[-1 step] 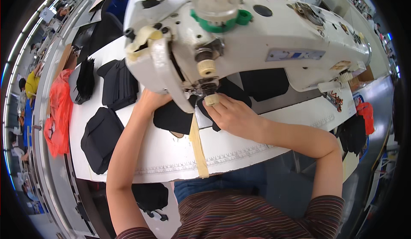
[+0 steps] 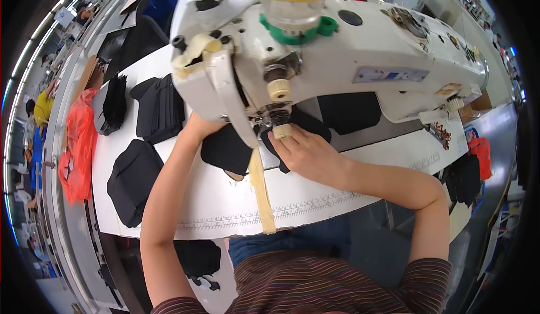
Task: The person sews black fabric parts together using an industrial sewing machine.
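A white sewing machine point(image 2: 332, 55) stands over the table, its needle area partly hidden behind its head and a cream knob point(image 2: 282, 131). Beneath it lies a black fabric piece point(image 2: 228, 151), with more black fabric point(image 2: 306, 124) on the right of the needle. My right hand point(image 2: 315, 155) is closed on that right part, fingers together and bent, tips partly behind the knob. At the left edge of the fabric is my left hand point(image 2: 203, 127); the machine head hides its fingers. A strip of yellow tape point(image 2: 261, 193) runs from the fabric toward the front edge.
Stacks of black cut pieces point(image 2: 160, 110) and a separate black pile point(image 2: 134, 182) lie on the left of the white table point(image 2: 202, 201). A red plastic bag point(image 2: 80, 145) hangs farther left. Another black panel point(image 2: 349, 112) rests under the machine arm. Small scissors point(image 2: 436, 131) lie at right.
The machine appears slightly farther right and lower in the picture. Both hands stay at the fabric with almost no visible movement.
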Motion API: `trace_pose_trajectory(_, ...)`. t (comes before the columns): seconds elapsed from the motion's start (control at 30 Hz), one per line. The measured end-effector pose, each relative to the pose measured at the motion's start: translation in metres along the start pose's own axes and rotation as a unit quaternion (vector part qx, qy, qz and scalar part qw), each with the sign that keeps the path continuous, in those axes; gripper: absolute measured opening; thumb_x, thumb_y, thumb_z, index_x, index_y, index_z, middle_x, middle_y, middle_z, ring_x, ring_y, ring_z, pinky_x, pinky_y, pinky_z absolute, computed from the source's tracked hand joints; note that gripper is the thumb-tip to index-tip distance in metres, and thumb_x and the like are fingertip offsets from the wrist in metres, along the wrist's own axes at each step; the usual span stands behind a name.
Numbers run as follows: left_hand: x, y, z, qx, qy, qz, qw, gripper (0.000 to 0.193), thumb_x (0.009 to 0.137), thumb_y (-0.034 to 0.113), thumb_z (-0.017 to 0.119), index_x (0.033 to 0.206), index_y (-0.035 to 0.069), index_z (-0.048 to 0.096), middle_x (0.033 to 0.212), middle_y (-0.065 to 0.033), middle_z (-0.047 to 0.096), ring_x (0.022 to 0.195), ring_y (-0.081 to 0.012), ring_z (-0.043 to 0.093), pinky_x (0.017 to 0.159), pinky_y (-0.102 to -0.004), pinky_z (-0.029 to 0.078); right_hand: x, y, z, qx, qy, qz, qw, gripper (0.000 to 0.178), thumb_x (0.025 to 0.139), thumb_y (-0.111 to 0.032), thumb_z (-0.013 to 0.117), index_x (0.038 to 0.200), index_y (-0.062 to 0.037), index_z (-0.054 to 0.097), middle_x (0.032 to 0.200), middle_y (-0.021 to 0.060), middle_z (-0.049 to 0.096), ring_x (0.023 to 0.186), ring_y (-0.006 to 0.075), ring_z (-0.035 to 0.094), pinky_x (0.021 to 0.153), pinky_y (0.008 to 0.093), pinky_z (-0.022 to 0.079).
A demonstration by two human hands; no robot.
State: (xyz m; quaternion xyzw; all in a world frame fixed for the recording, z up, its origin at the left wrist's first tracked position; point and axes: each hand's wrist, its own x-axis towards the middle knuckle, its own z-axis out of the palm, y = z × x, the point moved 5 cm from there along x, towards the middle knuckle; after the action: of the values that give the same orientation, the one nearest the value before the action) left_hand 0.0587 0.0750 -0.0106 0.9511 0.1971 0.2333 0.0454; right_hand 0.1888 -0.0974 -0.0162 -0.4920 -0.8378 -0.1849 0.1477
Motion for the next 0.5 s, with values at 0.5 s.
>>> trace_pose_trajectory(0.5,-0.043,0.081,-0.041,-0.019,-0.192,0.009,0.981,0.065,0.067,0.004,0.074,0.129,-0.001,0.055,0.116,-0.0156,0.059,0.11,-0.0313,0.057,0.094,-0.0366,0.049,0.029,-0.003,0.002,-0.047,-0.035,0.064,0.996,0.021,0.068,-0.006,0.065,0.086,0.0045,0.064,0.085,0.0142,0.061,0.083,0.0255,0.061,0.079,0.0336,0.054)
